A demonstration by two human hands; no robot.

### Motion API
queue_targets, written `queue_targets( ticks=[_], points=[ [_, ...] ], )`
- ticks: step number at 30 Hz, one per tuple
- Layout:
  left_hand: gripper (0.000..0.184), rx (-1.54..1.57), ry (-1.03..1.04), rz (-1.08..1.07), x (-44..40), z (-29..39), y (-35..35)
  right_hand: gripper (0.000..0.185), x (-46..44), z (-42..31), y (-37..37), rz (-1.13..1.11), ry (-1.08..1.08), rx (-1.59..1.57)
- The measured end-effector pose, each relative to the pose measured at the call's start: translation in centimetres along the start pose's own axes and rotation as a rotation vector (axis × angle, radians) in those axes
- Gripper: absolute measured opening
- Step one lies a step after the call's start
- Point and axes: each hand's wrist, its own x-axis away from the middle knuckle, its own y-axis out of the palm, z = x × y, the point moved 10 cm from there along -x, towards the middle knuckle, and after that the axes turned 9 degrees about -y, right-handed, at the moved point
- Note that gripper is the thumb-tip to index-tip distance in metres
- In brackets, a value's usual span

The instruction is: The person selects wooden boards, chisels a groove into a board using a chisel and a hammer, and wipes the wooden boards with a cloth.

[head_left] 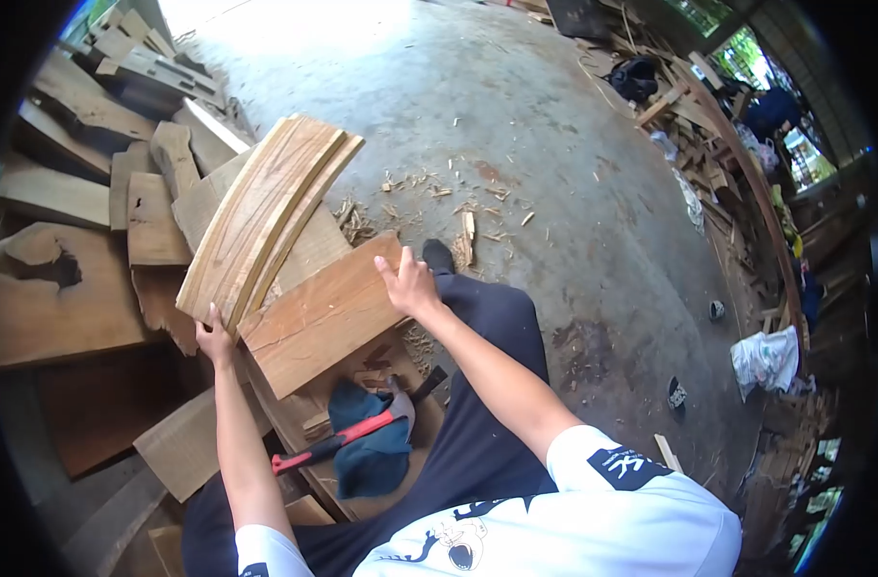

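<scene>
My left hand (pixel 214 338) is closed on the lower end of a curved wooden moulding (pixel 266 207), which has a grooved edge and slants up and away. My right hand (pixel 408 286) grips the far right end of a flat rectangular wooden board (pixel 319 313), its thumb on top and the other fingers partly hidden. The board's left end lies close to the moulding's lower end; whether they touch I cannot tell. Below the board, a hammer (pixel 348 440) with a red and black handle lies across a dark green cloth (pixel 374 471).
Stacked wooden slabs (pixel 54 288) crowd the left side. Wood chips (pixel 429 189) are scattered over the concrete floor (pixel 574 221). At the right, scrap wood (pixel 713 173) is heaped near a white plastic bag (pixel 766 361). My outstretched leg (pixel 497 337) lies beside the board.
</scene>
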Motion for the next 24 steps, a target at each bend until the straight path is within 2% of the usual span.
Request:
queue_targets(
  ticks=[1,3,5,8,11,14,19,20,22,24],
  points=[
    [0.045,-0.017,0.029,0.012,0.2,0.3,-0.2,0.066,0.2,0.1,0.2,0.003,0.003,0.000],
    [0.044,0.102,-0.012,-0.007,0.6,0.3,0.1,0.065,-0.1,-0.2,-0.1,0.021,-0.028,0.024],
    [0.044,0.223,0.039,0.037,1.7,0.7,0.3,0.065,-0.2,-0.1,0.0,0.006,-0.039,0.035],
    [0.045,0.197,0.032,0.104,2.5,0.6,-0.2,0.065,-0.1,-0.2,0.2,-0.021,-0.046,0.038],
    [0.043,-0.024,-0.041,0.132,2.9,1.0,-0.8,0.067,-0.1,-0.7,0.2,-0.072,-0.044,0.060],
    [0.048,0.132,-0.034,0.113,3.7,0.4,-1.3,0.071,-0.3,-0.9,0.0,-0.040,-0.065,0.097],
    [0.036,-0.077,-0.028,0.166,5.6,1.8,-4.3,0.071,0.4,-1.5,0.8,-0.176,-0.053,0.164],
    [0.037,-0.013,0.008,0.160,6.1,2.9,-4.9,0.068,0.9,-1.7,1.0,-0.171,-0.040,0.157],
    [0.037,0.073,-0.127,0.072,5.3,0.0,-5.9,0.064,2.1,-2.9,1.1,-0.172,-0.079,0.125],
    [0.040,0.188,-0.113,0.043,5.1,0.3,-6.3,0.062,2.7,-3.1,1.6,-0.139,-0.149,0.094]
  ],
)
